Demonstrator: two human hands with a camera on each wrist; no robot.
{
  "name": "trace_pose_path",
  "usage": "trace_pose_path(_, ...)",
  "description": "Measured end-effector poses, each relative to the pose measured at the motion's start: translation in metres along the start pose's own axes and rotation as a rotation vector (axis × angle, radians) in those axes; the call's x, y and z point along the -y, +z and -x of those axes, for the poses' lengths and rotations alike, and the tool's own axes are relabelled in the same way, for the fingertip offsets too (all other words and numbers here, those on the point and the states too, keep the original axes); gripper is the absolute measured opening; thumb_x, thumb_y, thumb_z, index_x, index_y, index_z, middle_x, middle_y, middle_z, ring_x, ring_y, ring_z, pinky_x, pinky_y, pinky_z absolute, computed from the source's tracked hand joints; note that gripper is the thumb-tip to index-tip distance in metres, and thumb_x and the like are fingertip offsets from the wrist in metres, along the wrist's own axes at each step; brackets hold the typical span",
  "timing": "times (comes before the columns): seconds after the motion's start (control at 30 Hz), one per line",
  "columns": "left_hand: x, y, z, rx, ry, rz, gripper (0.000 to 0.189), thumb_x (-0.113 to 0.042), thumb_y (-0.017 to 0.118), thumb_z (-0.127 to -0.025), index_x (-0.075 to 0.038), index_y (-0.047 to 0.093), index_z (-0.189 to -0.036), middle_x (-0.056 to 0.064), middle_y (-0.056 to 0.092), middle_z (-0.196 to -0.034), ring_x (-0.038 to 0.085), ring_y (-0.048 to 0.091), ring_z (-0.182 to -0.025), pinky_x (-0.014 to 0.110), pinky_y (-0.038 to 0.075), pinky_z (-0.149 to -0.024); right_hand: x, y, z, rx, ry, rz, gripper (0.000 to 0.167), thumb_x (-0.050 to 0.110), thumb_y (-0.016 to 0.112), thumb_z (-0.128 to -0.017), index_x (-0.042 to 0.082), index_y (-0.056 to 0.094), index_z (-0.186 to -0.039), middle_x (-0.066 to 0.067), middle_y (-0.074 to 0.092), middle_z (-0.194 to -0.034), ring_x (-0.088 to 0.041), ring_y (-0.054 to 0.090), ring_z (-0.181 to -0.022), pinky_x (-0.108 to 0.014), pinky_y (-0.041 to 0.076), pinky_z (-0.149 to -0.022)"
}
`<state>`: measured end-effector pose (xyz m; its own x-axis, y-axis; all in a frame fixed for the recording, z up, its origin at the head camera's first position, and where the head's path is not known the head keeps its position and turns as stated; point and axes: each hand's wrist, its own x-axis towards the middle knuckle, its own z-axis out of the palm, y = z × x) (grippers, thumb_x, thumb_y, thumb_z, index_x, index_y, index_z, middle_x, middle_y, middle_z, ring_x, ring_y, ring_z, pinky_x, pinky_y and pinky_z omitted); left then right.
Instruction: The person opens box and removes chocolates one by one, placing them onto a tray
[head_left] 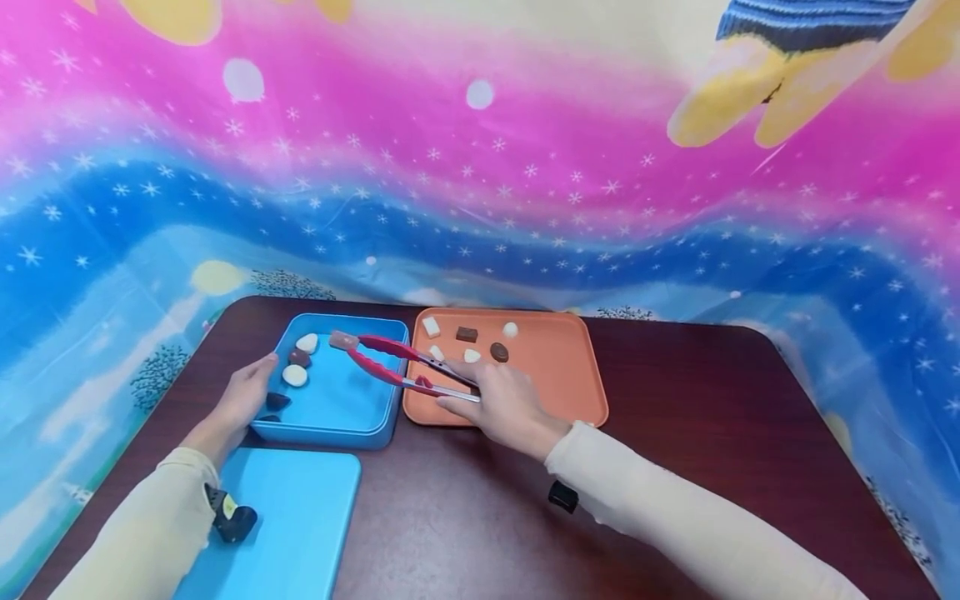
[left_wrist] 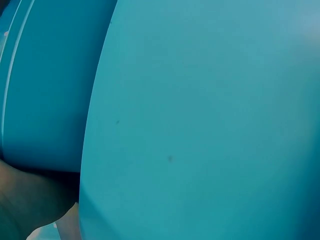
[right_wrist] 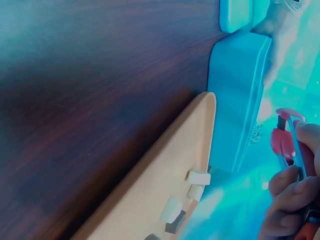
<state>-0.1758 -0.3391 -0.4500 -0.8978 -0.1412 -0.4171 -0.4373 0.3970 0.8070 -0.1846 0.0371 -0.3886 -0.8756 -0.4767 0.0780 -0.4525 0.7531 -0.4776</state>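
Observation:
My right hand [head_left: 513, 408] grips a pair of red-and-silver tongs [head_left: 390, 350] by the handles. The tongs' tips pinch a light brown chocolate [head_left: 344, 340] above the blue box [head_left: 352, 435]. White and dark chocolates lie along the left part of the box, among them a round white chocolate [head_left: 295, 376] and a dark brown chocolate [head_left: 277, 401]. My left hand [head_left: 242, 400] rests against the left side of that box, its fingers stretched along the outer wall. In the right wrist view, the right hand's fingers [right_wrist: 295, 195] curl round the tongs.
An orange tray [head_left: 566, 379] touches or nearly touches the box's right side. On it lie several chocolates, including a brown oval chocolate [head_left: 498, 352] and a white dome-shaped one. The blue lid [head_left: 300, 517] lies flat in front of the box, under the left forearm. A printed cloth hangs behind the dark table [head_left: 697, 417].

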Motion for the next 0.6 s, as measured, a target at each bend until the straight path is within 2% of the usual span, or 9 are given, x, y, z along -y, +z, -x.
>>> trace_pose_path(0.17,0.002,0.000,0.000,-0.002,0.015,-0.004,0.079,-0.062,0.012,-0.105,-0.009,-0.007,-0.161,0.023,-0.009,-0.169,0.051,-0.006,-0.154,0.072,0.007,-0.122,-0.007,-0.004,0.014,-0.010,0.014,-0.003,0.061,0.053,0.071,-0.091,0.027,0.058,-0.144,0.008,0.046,-0.052,-0.009,0.032,-0.047,-0.027,0.027,-0.045)
trace_pose_path(0.43,-0.001,-0.001,0.001,0.015,-0.001,0.011,0.082,-0.062,0.011,-0.104,-0.007,-0.009,-0.161,0.024,-0.011,-0.168,0.051,-0.009,-0.154,0.071,0.006,-0.122,-0.024,-0.010,0.034,-0.040,0.065,-0.006,0.058,0.051,0.075,-0.088,0.028,0.063,-0.140,0.010,0.055,-0.064,-0.009,0.037,-0.054,-0.026,0.029,-0.049)
trace_pose_path(0.6,-0.002,-0.002,0.001,0.025,-0.012,0.007,0.082,-0.063,0.011,-0.104,-0.006,-0.010,-0.161,0.024,-0.011,-0.168,0.052,-0.008,-0.154,0.073,0.007,-0.122,-0.038,-0.017,0.047,-0.061,0.084,-0.002,0.058,0.048,0.076,-0.087,0.026,0.063,-0.140,0.009,0.051,-0.060,-0.009,0.033,-0.053,-0.024,0.025,-0.046)
